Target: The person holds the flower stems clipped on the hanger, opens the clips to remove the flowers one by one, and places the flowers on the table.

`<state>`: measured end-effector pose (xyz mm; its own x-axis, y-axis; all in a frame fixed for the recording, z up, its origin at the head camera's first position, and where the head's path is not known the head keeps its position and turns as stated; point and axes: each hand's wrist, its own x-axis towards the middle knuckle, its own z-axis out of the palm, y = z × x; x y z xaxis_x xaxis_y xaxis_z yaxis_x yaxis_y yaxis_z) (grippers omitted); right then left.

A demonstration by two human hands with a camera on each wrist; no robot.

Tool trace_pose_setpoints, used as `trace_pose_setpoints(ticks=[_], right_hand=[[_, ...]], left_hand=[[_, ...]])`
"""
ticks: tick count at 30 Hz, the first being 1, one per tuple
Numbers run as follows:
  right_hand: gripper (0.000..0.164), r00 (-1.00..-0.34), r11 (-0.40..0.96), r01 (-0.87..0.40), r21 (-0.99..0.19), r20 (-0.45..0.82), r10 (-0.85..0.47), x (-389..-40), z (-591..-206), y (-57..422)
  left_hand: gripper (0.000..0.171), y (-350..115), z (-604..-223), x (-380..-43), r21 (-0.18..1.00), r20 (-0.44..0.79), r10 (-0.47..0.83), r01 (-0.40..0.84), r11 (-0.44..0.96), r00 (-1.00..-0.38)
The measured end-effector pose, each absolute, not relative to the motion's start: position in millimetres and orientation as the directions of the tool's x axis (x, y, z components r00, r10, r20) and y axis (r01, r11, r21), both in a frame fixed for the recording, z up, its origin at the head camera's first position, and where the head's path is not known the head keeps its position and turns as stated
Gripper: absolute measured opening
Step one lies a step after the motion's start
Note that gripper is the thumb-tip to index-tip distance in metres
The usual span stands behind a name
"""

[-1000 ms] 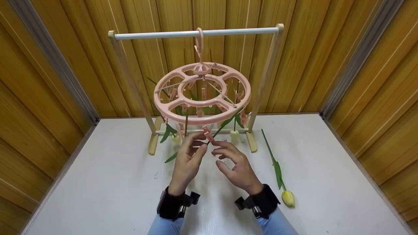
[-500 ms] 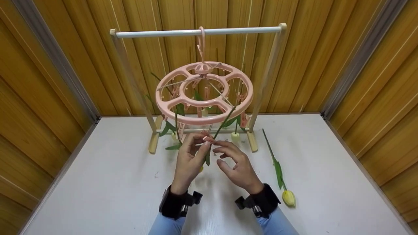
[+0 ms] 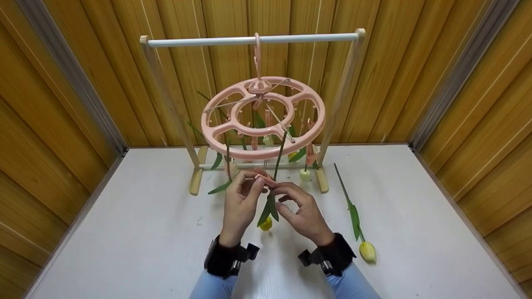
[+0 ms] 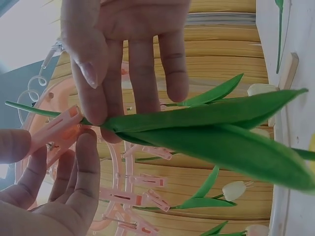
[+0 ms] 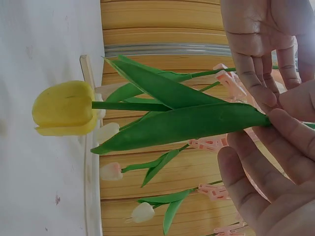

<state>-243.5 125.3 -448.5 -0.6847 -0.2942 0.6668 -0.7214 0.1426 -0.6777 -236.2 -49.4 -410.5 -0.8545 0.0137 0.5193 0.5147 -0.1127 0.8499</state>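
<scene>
My left hand [image 3: 241, 203] pinches a pink clothespin [image 4: 58, 129] by its handles, below the front rim of a round pink hanger [image 3: 259, 154]. An upside-down yellow tulip [image 5: 66, 108] hangs with its stem at the clothespin's tip; whether the jaws grip it is partly hidden. My right hand [image 3: 301, 207] touches the stem where the green leaves [image 5: 187, 123] begin, its fingers fairly straight and its thumb apart. In the head view, the bloom hangs over the white table between both hands.
The hanger hooks onto a white rod [image 3: 199, 42] of a wooden-legged stand. Several pale tulips, such as a white tulip [image 3: 305, 175], hang from its other clothespins. Another yellow tulip [image 3: 367, 252] lies on the table [image 3: 415, 216] at the right. Wood-patterned walls [image 3: 490, 137] surround the table.
The tulip's stem has swung more upright, and its leaves and yellow bloom now show between the hands. The clothespin has tilted flatter; my right fingers have reached the stem. The hanger has turned slightly.
</scene>
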Motion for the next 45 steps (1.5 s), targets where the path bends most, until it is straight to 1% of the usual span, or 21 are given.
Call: trace_pose_setpoints(ticks=[3,9,13,22,30,33,36,38,41,45], right_hand=[[0.025,-0.699,0.119,-0.706,-0.698,0.660,-0.275,-243.8,-448.7,124.3],[0.019,-0.756,0.114,-0.645,-0.756,0.608,-0.241,-242.6,-447.9,124.0],[0.016,-0.768,0.127,-0.629,-0.766,0.589,-0.252,-242.4,-448.5,124.5],[0.014,-0.769,0.147,-0.625,-0.767,0.573,-0.282,-241.3,-447.5,126.9],[0.014,-0.762,0.150,-0.637,-0.756,0.587,-0.275,-241.2,-447.2,128.3],[0.015,-0.761,0.154,-0.639,-0.754,0.589,-0.273,-241.0,-446.6,128.7],[0.015,-0.760,0.159,-0.640,-0.751,0.591,-0.270,-240.6,-445.9,129.2],[0.015,-0.762,0.162,-0.638,-0.752,0.588,-0.272,-240.5,-445.6,130.0],[0.015,-0.763,0.166,-0.638,-0.752,0.586,-0.273,-239.8,-444.1,130.8],[0.017,-0.761,0.183,-0.643,-0.744,0.591,-0.268,-239.8,-443.4,132.9]], left_hand=[[0.014,-49.1,-411.0,-236.8,0.848,0.522,0.020,0.517,-0.113,-0.853],[0.015,-48.6,-411.9,-236.3,0.849,0.519,0.029,0.511,-0.138,-0.854],[0.016,-48.7,-411.7,-235.4,0.848,0.512,0.027,0.500,-0.173,-0.859],[0.019,-50.5,-412.1,-236.2,0.849,0.505,0.016,0.493,-0.192,-0.863],[0.016,-52.7,-413.8,-238.0,0.839,0.530,-0.048,0.532,-0.114,-0.847],[0.015,-53.0,-414.3,-238.0,0.841,0.524,-0.068,0.528,-0.120,-0.849],[0.020,-53.5,-413.5,-236.9,0.843,0.510,-0.077,0.516,-0.152,-0.857],[0.028,-53.9,-412.7,-236.3,0.847,0.497,-0.077,0.503,-0.173,-0.864],[0.035,-54.6,-411.6,-235.5,0.861,0.479,-0.070,0.484,-0.160,-0.875],[0.032,-54.8,-410.1,-235.1,0.877,0.465,-0.061,0.469,-0.106,-0.883]])
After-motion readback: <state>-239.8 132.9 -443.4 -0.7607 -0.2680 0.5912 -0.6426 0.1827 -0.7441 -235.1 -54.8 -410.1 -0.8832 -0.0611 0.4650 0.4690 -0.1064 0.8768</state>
